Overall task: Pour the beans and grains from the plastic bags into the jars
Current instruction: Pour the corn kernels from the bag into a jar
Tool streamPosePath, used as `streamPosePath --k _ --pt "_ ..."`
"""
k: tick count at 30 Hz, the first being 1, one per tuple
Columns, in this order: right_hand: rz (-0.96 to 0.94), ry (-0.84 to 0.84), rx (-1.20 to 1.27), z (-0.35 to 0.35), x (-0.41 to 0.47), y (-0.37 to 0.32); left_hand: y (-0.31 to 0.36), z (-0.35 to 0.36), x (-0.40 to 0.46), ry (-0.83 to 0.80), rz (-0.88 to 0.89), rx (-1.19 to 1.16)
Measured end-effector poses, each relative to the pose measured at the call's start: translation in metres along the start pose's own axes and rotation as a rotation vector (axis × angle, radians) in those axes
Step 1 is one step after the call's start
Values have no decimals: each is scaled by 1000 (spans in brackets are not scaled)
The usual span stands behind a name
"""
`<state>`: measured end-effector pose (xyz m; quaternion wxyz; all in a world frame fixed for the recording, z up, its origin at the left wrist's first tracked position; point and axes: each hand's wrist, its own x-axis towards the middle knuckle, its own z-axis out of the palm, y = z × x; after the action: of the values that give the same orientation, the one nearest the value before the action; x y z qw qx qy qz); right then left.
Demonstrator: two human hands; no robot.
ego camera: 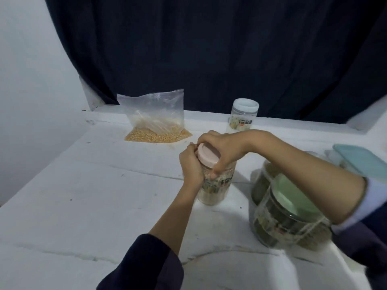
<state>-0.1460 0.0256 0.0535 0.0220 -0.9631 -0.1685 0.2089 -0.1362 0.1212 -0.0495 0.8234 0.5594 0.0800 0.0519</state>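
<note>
left hand (191,164) gripping jar (216,185) to steady it | right hand (219,151) clasping lid (208,153), likely twisting | bag (155,120) waiting on tabletop (83,185)

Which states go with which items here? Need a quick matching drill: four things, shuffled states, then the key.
Things:
1. clear plastic bag of yellow grains
2. pink round lid
3. white-lidded clear jar
4. green-lidded clear jar

States:
A. nearest the camera, under the right forearm
B. gripped by the right hand atop the jar the left hand holds
C. open, slumped at far left
D. alone by the dark curtain

Pairs: 1-C, 2-B, 3-D, 4-A
</note>
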Motion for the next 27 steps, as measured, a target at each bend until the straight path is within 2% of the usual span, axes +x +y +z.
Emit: streamPosePath --k 6,11,14,18,21,24,27 --pt "24 80 35 -4 1 64 -20 59 9 -9 62 109" --pt "57 210 128 -3 0 107 -30 103 26 -34 83 199" --pt "133 234 131 -2 -3 132 -42 125 32 -105 129 319" --pt "232 214 119 -3 -9 155 -50 148 40 -252 135 451" --pt "276 157 113 -7 -8 162 -50 151 47 -308 84 442" --pt "311 25 136 -23 -6 163 -50 142 54 -278 30 422" --pt "341 -3 409 -47 -8 167 -47 127 68 -192 -11 421"
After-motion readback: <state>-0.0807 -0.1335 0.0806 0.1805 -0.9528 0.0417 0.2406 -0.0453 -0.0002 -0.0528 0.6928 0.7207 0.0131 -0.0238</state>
